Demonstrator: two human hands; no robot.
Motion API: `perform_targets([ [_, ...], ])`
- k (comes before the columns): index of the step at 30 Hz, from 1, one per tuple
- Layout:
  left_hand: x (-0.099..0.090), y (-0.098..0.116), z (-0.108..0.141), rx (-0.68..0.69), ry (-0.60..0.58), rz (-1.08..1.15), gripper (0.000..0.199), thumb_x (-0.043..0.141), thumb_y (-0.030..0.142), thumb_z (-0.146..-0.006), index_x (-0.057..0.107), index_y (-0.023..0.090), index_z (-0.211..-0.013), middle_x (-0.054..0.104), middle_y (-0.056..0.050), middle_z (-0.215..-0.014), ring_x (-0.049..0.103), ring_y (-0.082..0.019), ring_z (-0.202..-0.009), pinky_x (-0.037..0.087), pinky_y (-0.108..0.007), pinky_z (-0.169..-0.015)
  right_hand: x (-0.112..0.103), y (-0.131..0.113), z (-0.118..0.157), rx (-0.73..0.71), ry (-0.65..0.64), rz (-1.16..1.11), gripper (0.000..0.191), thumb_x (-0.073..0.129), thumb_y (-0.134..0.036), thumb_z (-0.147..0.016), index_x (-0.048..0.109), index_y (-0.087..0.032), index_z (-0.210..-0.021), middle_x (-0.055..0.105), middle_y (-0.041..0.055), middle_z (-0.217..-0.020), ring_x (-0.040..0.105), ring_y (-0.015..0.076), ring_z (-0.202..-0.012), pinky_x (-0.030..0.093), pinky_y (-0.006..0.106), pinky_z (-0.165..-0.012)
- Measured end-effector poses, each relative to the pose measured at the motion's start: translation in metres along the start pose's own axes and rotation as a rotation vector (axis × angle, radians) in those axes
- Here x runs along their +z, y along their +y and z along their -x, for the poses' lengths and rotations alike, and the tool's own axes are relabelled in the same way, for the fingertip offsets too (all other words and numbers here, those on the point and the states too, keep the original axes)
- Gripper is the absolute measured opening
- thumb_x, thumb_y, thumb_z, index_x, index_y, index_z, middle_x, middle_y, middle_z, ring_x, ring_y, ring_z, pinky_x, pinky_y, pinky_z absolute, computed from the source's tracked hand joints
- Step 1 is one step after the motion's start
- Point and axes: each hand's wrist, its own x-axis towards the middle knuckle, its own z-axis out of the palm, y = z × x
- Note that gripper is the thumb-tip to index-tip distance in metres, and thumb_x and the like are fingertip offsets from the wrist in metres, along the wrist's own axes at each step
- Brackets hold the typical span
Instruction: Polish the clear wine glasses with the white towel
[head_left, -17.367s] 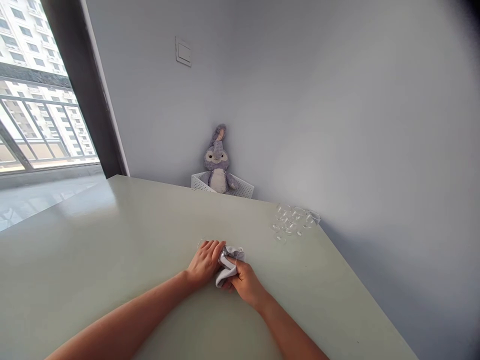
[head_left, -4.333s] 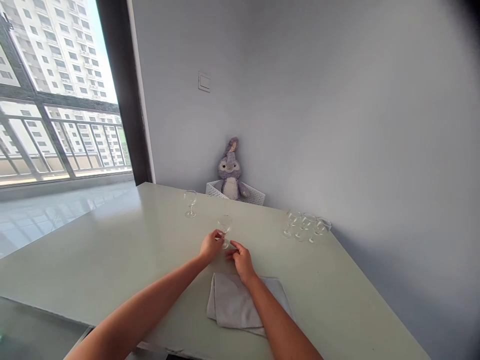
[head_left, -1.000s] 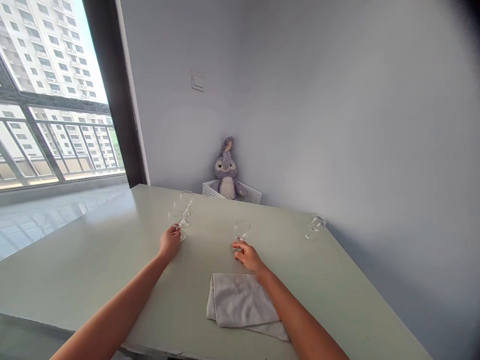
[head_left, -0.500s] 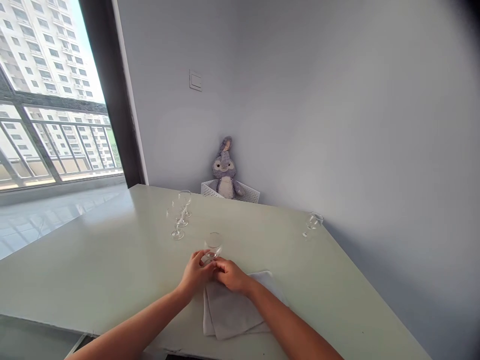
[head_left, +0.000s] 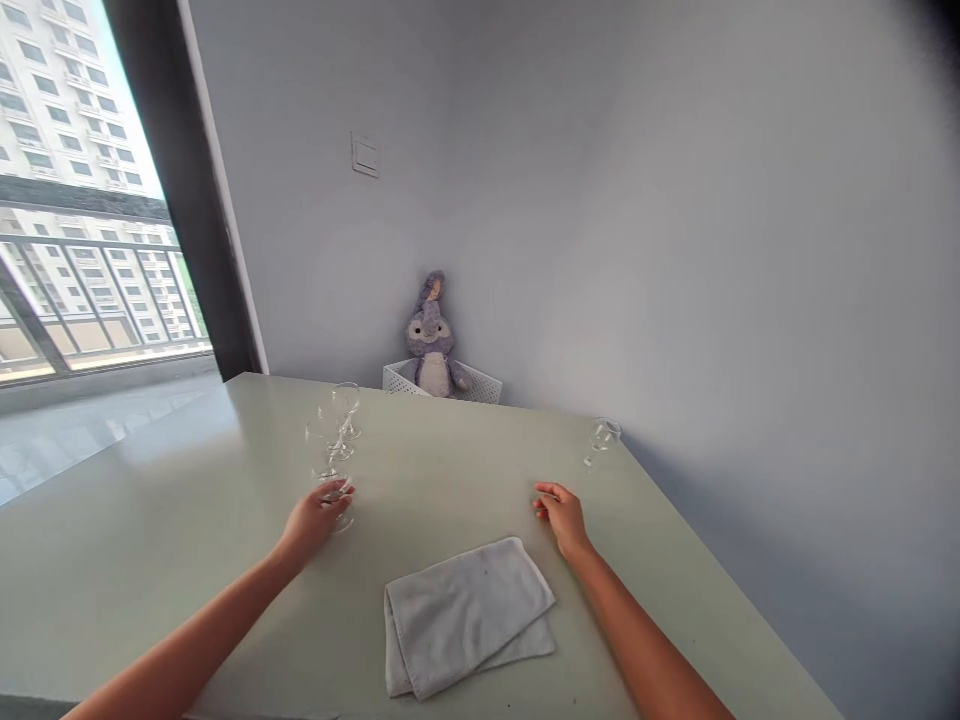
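Pale green table [head_left: 450, 450] by a window [head_left: 82, 270], left hand [head_left: 311, 522] around a wine glass [head_left: 337, 505], right hand [head_left: 562, 515] open

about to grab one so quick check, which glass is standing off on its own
The stemmed glass near the right edge of the table, nearest the right hand; the other glasses stand bunched by the left hand.

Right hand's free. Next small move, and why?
Probably reach the right hand to the lone stemmed glass by the wall. That hand is open, empty and the nearest to it, while the left hand holds a glass beside the other glasses on the far side of the table.
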Motion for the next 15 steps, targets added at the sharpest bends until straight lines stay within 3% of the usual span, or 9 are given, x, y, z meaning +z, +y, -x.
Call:
perform_targets([
  [2,-0.007,-0.004,-0.011,-0.017,0.034,-0.016,0.04,0.064,0.04,-0.055,0.066,0.019,-0.089,0.067,-0.005,-0.088,0.06,-0.02,-0.074,0.042,-0.028,-0.066,-0.024,0.011,-0.02,0.016,0.139,0.01,0.033,0.052,-0.026,-0.061,0.063,-0.012,-0.088,0.06,0.0002,-0.056,0.056,0.0127,-0.046,0.046,0.025,-0.051],
  [6,-0.015,-0.01,-0.022,-0.047,0.074,-0.047,0.045,0.065,0.04,-0.055,0.065,0.021,-0.096,0.067,-0.004,-0.081,0.06,-0.021,-0.073,0.042,-0.029,-0.063,-0.056,0.02,-0.054,0.032,0.297,0.023,0.045,0.052,-0.024,-0.06,0.057,-0.012,-0.103,0.06,-0.0018,-0.058,0.057,0.0123,-0.044,0.046,0.024,-0.051],
  [10,-0.022,-0.011,-0.023,-0.058,0.11,-0.081,0.046,0.063,0.04,-0.057,0.064,0.022,-0.099,0.066,-0.003,-0.077,0.059,-0.02,-0.071,0.042,-0.029,-0.061,-0.067,0.018,-0.082,0.053,0.347,-0.011,0.052,0.055,-0.025,-0.061,0.05,-0.015,-0.112,0.063,0.0014,-0.073,0.059,0.012,-0.048,0.046,0.022,-0.046],
  [15,-0.028,-0.006,-0.021,-0.039,0.155,-0.099,0.038,0.061,0.033,-0.056,0.065,0.023,-0.093,0.064,-0.002,-0.082,0.059,-0.019,-0.074,0.042,-0.027,-0.06,-0.065,0.014,-0.113,0.064,0.304,-0.078,0.058,0.056,-0.024,-0.059,0.043,-0.023,-0.115,0.057,0.0077,-0.107,0.06,0.0099,-0.055,0.049,0.021,-0.044],
])
